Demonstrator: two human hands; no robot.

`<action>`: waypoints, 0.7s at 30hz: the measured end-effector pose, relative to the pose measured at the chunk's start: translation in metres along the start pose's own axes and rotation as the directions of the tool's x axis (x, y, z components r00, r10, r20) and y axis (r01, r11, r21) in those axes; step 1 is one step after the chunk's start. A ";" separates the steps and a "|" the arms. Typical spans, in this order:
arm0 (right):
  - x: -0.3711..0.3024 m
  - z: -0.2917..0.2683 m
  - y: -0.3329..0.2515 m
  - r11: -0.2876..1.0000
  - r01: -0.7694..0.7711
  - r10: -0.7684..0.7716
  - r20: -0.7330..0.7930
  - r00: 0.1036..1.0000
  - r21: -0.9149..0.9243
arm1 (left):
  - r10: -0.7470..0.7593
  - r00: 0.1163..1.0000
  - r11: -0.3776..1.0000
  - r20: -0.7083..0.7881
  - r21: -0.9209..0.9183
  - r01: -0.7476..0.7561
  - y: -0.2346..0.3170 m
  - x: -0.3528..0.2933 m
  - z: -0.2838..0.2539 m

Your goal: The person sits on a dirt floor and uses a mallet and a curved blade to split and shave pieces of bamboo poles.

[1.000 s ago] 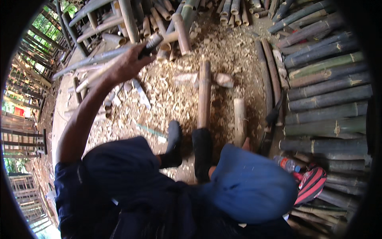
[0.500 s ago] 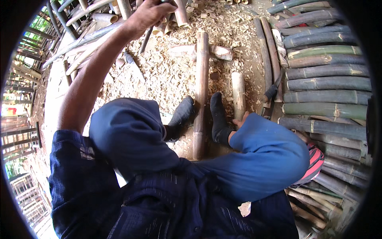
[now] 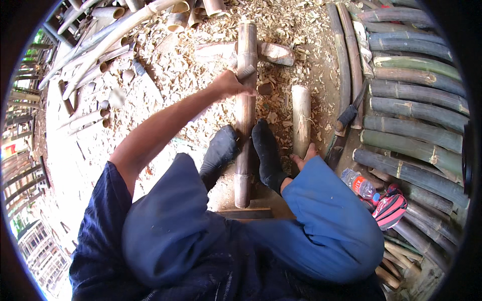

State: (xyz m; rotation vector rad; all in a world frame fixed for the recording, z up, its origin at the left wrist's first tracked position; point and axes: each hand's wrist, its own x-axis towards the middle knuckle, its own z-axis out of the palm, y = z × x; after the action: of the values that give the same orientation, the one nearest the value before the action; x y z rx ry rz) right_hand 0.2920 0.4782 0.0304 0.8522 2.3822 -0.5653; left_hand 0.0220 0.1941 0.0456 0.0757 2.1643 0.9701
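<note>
Head view — left hand (image 3: 232, 84) curled round grey handle (image 3: 246, 72) over bamboo pole (image 3: 245, 118); right hand (image 3: 304, 156) gripping pale log (image 3: 301, 115).

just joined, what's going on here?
A seated person's left hand is over a brown bamboo tube, closed around a short, greyish object, mostly hidden. The right hand grips the lower end of a pale wooden cylinder. The tube lies between two feet in black socks, its far part across a piece of wood. Shavings litter the ground; a dark-handled knife lies to the right.
</note>
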 end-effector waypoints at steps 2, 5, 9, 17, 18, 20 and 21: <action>-0.003 -0.001 -0.001 0.999 0.034 -0.034 -0.049 0.998 0.016 | -0.029 0.997 0.996 -0.075 -0.092 0.022 0.000 -0.004 0.013; 0.004 -0.002 0.003 0.991 0.115 -0.115 -0.013 0.993 0.066 | -0.065 0.997 0.979 -0.040 -0.194 0.056 -0.011 0.002 0.008; 0.000 -0.004 -0.013 0.991 0.127 -0.130 0.056 0.990 0.048 | -0.077 0.997 0.952 -0.016 -0.297 0.069 -0.043 0.009 -0.004; 0.010 0.026 0.007 0.973 0.013 -0.008 -0.024 1.000 0.232 | 0.294 0.897 0.954 -0.330 0.158 -0.254 0.026 -0.016 -0.039; 0.013 0.025 0.006 0.957 0.066 -0.052 -0.057 0.997 0.283 | 0.346 0.874 0.936 -0.342 0.068 -0.344 0.041 -0.013 -0.058; 0.011 0.023 0.011 0.929 0.122 -0.099 -0.083 0.992 0.349 | 0.486 0.837 0.830 -0.250 -0.168 -0.532 0.075 -0.019 -0.097; 0.016 0.017 0.015 0.917 0.135 -0.108 -0.092 0.990 0.375 | 0.468 0.849 0.833 -0.244 -0.200 -0.516 0.096 -0.017 -0.108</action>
State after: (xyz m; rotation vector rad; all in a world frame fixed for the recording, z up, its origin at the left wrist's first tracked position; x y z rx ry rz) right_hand 0.2978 0.4868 0.0047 0.8981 2.4390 -1.0937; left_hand -0.0595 0.1898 0.1668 0.4585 2.2081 1.6080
